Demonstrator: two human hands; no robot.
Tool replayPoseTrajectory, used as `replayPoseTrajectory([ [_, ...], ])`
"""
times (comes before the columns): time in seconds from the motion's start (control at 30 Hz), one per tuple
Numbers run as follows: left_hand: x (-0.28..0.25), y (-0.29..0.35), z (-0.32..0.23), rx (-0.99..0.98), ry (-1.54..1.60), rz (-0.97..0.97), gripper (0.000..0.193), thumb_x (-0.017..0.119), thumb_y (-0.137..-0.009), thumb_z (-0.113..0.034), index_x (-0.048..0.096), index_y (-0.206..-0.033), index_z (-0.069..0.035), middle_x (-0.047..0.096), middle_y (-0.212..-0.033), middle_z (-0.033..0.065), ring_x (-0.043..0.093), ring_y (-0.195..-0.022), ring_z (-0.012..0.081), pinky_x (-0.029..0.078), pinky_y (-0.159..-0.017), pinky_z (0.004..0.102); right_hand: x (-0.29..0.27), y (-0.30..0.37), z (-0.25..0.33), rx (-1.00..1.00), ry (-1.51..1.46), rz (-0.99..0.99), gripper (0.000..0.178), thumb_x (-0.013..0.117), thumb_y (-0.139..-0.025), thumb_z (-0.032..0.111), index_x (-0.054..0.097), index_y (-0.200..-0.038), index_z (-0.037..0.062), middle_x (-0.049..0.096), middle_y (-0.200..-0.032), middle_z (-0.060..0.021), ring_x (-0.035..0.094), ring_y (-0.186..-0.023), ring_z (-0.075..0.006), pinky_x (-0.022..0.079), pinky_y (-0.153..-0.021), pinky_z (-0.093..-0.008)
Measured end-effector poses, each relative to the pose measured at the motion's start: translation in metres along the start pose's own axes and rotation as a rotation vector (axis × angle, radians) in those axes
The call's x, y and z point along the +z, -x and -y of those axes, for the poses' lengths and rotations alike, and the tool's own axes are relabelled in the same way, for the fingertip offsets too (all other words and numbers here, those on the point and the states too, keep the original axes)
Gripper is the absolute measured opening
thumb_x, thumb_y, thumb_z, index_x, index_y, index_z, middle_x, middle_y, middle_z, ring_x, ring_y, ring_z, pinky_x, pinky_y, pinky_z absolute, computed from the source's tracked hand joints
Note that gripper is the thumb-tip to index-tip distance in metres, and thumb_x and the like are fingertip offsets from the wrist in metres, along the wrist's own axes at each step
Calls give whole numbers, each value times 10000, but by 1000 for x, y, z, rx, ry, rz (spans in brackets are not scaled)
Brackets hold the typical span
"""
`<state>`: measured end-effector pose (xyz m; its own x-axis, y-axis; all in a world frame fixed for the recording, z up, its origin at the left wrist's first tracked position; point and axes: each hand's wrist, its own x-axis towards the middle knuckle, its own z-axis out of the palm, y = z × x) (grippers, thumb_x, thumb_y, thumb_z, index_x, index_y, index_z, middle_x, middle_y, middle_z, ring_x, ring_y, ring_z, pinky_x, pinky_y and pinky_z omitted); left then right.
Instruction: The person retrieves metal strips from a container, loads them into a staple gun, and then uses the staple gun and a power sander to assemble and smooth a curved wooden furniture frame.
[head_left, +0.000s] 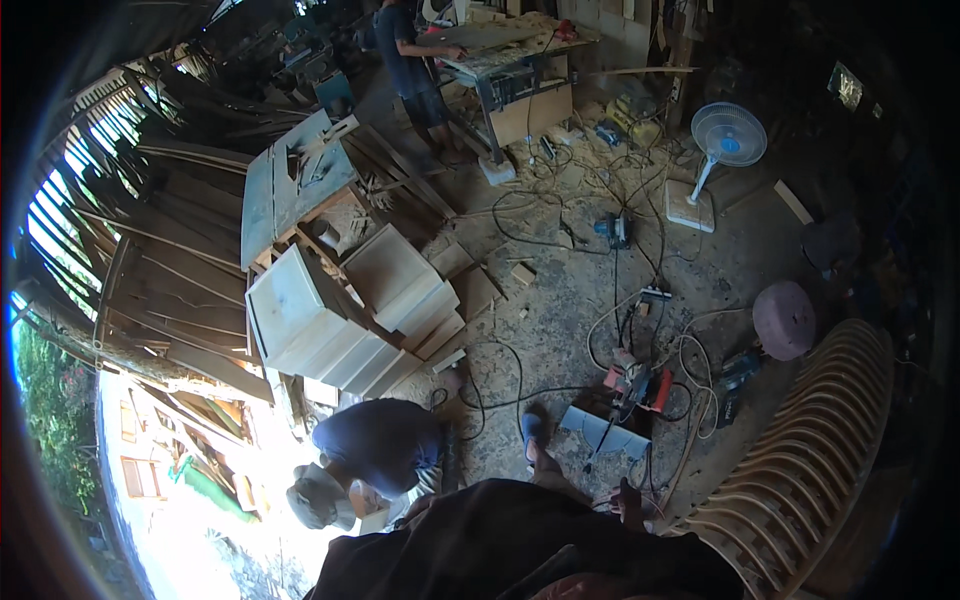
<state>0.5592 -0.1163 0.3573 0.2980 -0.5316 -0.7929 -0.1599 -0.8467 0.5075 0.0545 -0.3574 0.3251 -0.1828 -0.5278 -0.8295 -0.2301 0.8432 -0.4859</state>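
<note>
Neither of my hands can be made out. My dark shirt [500,545] fills the lower edge, with a patch of skin at its bottom whose part I cannot tell. My leg reaches forward to a foot in a blue slipper [534,425]. Just beyond the shirt, a dark shape [629,503] is too unclear to name. Nearest ahead, on the floor, lie a grey metal piece [606,433] and a red power tool [655,390]. Close on the left, a person in a grey hat [318,497] bends over a pale wooden piece [374,520].
Pale wooden drawer-like boxes [300,310] stand left, by a table [290,190]. A slatted curved wooden frame [810,450] fills the right. Cords cross the floor near a blue tool [614,231], a fan [729,135] and a pink stool [784,320]. Another person works at a bench [530,110].
</note>
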Motion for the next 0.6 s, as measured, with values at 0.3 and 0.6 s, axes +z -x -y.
replayPoseTrajectory([
  [0.3, -107, -83, -182, 261, 384, -16, 368, 593, -897, -434, 657, -1007, -89, 659, -835, 31, 619, -699, 136, 477, -621, 299, 31, -116, 164, -114, 199, 100, 756, 250, -954, 604, 671, -747, 12, 650, -627, -109, 562, -447, -187, 473, -439, -327],
  [0.6, -129, -141, -268, -9, 418, -24, 276, 591, -918, -275, 608, -1064, -41, 599, -839, 12, 564, -725, 113, 467, -655, 237, 53, -134, 325, -291, -98, 84, 539, 378, -971, 486, 598, -761, 41, 606, -567, -93, 535, -401, -188, 390, -359, -272],
])
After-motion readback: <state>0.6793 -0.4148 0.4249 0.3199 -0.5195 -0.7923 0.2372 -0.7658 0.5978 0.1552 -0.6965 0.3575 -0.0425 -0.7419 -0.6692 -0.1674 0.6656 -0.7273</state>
